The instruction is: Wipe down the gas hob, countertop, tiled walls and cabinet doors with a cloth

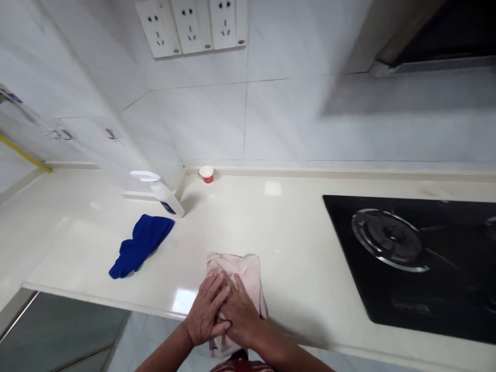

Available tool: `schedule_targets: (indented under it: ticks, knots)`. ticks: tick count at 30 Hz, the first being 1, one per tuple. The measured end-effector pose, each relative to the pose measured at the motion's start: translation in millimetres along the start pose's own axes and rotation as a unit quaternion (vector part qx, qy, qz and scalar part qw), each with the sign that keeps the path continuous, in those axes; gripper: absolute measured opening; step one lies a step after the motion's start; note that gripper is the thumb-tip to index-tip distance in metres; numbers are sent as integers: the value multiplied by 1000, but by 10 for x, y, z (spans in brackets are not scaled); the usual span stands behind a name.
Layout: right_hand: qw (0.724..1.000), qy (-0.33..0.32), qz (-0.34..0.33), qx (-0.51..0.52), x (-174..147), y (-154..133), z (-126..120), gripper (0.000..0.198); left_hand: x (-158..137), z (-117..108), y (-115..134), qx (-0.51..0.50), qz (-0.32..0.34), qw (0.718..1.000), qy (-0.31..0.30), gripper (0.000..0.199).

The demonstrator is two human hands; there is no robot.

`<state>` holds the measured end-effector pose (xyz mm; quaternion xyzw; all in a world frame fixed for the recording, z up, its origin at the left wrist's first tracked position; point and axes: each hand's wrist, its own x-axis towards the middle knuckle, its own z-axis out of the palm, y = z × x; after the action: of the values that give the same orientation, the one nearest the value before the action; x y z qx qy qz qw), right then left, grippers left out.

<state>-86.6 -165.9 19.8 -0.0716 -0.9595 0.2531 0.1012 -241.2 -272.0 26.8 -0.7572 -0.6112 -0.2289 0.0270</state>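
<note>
A pale pink cloth lies on the counter at its front edge, with its lower end hanging over. My right hand rests flat on this cloth, fingers stretched forward. Partly across it lies my left hand, its fingers extended and slightly apart over the right fingers. Neither hand grips the cloth; both press on it from above. To the left, a crumpled dark blue cloth sits on the counter, apart from both hands.
A white spray bottle stands by the wall corner. Behind is a small red and white cup. On the right, a black gas hob has a round burner. Sockets line the tiled wall; a dark range hood overhangs.
</note>
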Motion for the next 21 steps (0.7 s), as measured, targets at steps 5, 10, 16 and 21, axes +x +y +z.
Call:
schedule_targets:
  ticks: [5,10,16,21]
  knots:
    - [999,8,42,-3,-797,179,-59,59,110,-59,-29,0,-21,1000,-13,64]
    - [982,12,185,-35,-1592,533,-290,67,176,-6,-115,43,31,997,-57,57]
    - [962,99,242,-83,-2158,729,-513,57,206,161,-324,106,55,993,-23,46]
    - [893,228,378,-92,-1547,522,-183,48,210,247,-456,120,84,989,0,42]
